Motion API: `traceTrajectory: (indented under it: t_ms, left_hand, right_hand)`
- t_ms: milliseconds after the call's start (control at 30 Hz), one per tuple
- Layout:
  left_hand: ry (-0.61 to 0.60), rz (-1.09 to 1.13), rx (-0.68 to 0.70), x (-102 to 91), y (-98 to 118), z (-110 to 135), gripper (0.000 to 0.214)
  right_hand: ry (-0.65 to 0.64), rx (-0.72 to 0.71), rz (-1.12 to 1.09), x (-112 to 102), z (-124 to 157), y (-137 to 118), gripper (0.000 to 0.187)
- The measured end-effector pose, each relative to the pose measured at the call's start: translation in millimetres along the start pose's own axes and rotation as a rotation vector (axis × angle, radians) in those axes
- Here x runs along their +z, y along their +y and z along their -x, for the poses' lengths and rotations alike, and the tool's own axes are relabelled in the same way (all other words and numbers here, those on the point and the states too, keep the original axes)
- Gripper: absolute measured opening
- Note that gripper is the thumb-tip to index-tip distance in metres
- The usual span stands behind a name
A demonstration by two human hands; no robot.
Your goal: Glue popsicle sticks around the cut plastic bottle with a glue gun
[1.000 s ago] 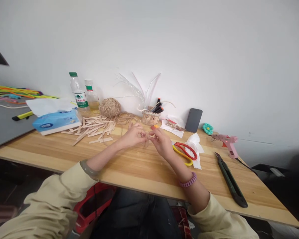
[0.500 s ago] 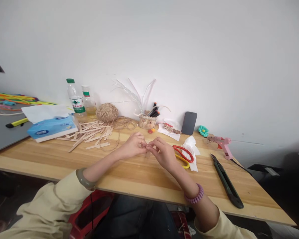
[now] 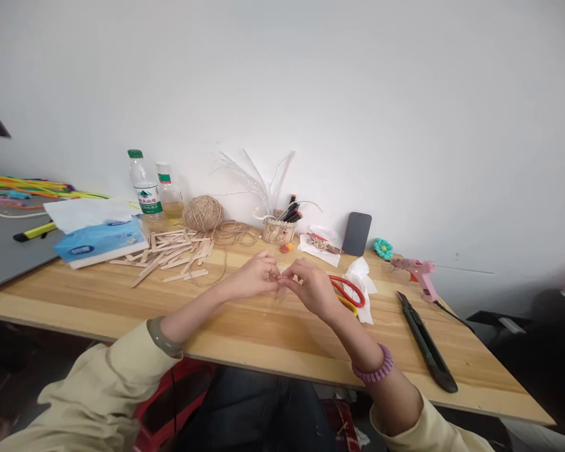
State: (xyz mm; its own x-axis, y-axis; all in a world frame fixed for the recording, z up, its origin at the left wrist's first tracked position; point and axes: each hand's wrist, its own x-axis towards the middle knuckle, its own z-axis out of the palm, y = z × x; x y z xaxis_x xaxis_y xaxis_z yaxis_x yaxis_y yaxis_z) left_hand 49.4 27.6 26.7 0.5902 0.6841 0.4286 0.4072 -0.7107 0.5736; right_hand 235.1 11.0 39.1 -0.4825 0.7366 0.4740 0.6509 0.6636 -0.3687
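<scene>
My left hand (image 3: 254, 274) and my right hand (image 3: 309, 287) meet fingertip to fingertip above the middle of the wooden table (image 3: 263, 333). Both are closed in a pinch. A small, thin, see-through piece (image 3: 281, 292) hangs just below the fingertips; it is too faint to name. Beside my right hand, scissors with red and yellow handles (image 3: 353, 290) lie partly hidden behind it. Crumpled white tissue (image 3: 360, 276) touches the scissors. Left of my left hand is a pile of wooden craft sticks (image 3: 169, 251).
Behind my hands stand a twine ball (image 3: 203, 213), a decorated pot of markers (image 3: 279, 231) and a phone (image 3: 356, 233). A tissue pack (image 3: 101, 242) and two bottles (image 3: 145, 188) are left. A utility knife (image 3: 426, 342) and pink glue gun (image 3: 422, 276) lie right.
My right hand and forearm have shifted slightly, covering a little more of the scissors. Both hands keep their pinch in nearly the same place.
</scene>
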Motion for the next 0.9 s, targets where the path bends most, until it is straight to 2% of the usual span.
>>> traceTrajectory:
  t_ms: [267, 533, 667, 900]
  left_hand:
    - [0.036, 0.002, 0.054, 4.4, -5.8, -1.0, 0.018]
    - [0.052, 0.065, 0.092, 5.5, -9.8, -2.1, 0.027]
    - [0.076, 0.027, 0.094, 6.4, -7.8, -1.3, 0.027]
    - [0.082, 0.009, 0.101, 4.5, -3.8, -0.9, 0.026]
  right_hand:
    - [0.059, -0.095, -0.013, 5.7, 4.6, 1.0, 0.012]
    - [0.019, -0.102, 0.092, 6.0, 5.2, 1.9, 0.009]
    - [0.091, -0.171, 0.216, 9.3, 6.9, 3.6, 0.011]
    - [0.227, -0.346, 0.402, 15.2, 9.1, 6.8, 0.023]
